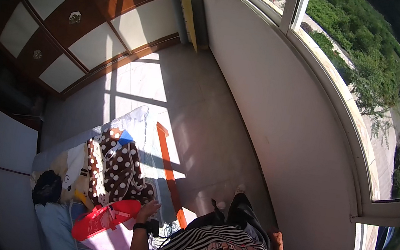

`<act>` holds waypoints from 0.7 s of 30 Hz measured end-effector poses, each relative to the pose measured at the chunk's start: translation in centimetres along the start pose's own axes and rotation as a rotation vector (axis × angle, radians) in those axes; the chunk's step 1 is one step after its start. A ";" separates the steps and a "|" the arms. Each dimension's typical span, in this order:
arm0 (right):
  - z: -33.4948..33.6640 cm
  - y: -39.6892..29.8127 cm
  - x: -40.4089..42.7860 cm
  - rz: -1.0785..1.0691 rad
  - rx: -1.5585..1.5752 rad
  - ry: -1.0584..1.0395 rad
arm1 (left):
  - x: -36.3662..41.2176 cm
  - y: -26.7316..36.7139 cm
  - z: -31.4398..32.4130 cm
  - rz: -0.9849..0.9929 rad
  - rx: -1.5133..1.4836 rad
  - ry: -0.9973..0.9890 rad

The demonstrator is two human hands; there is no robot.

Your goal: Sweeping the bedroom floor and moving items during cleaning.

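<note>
My left hand [149, 210] is over the edge of the bed, beside a red bag or cloth item [106, 219] that bears writing. Its fingers look loosely apart and nothing shows in them. Just past it lies a brown blanket with white dots [120, 167], heaped and folded. A small blue piece [126, 137] rests on its upper part. My right hand [276, 239] hangs low by my side, near the wall under the window. Its fingers look curled, and whether they hold anything is unclear. Both wrists wear dark bands.
An orange bed rail [169, 170] runs along the bed's right side. Dark clothing [47, 187] and a blue pillow [55, 227] lie at left. A sliding-door wardrobe [96, 20] stands ahead. On my right are a white wall [263, 106] and a window frame [340, 94]. Sunlit tile floor [203, 99] lies between.
</note>
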State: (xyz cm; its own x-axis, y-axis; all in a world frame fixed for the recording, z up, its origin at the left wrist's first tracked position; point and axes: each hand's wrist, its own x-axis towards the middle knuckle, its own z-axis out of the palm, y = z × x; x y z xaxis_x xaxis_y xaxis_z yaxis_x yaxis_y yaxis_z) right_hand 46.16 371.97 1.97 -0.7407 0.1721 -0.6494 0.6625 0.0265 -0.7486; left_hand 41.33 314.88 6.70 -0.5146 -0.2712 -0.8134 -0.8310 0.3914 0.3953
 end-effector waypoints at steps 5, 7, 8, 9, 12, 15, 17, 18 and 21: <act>-1.3 -9.9 7.4 0.231 -0.128 0.139 | -0.2 4.7 0.4 -0.010 -0.214 -0.011; -1.5 -11.1 9.3 0.331 -0.121 0.166 | 0.2 5.7 0.2 -0.035 -0.268 -0.012; -1.8 -11.3 10.4 0.370 -0.123 0.167 | 0.6 6.3 0.1 -0.044 -0.281 -0.012; -1.8 -12.1 11.4 0.413 -0.133 0.167 | 0.8 6.6 0.2 -0.061 -0.298 -0.014; -0.5 -14.4 14.8 0.461 -0.141 0.127 | 0.7 6.9 1.1 -0.140 -0.641 0.041; 2.7 -17.8 20.0 0.378 -0.132 -0.025 | -0.5 6.4 2.1 -0.268 -0.896 0.056; 6.7 -23.0 23.9 0.256 -0.436 -0.161 | -1.4 7.8 3.1 -0.330 -0.976 0.129; 9.3 -25.6 26.5 0.282 -0.494 -0.163 | -2.0 8.0 4.0 -0.304 -1.015 0.189; 18.4 -34.3 33.8 0.132 -0.627 -0.283 | -3.0 7.3 6.7 -0.377 -1.283 0.239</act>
State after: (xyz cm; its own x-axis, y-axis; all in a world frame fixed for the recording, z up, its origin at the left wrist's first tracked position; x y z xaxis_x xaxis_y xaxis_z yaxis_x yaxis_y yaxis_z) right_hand -3.63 358.77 3.22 -0.5936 -0.0483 -0.8033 0.6252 0.6008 -0.4981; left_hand 38.24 324.40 9.17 -0.1291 -0.3746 -0.9181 -0.4707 -0.7918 0.3893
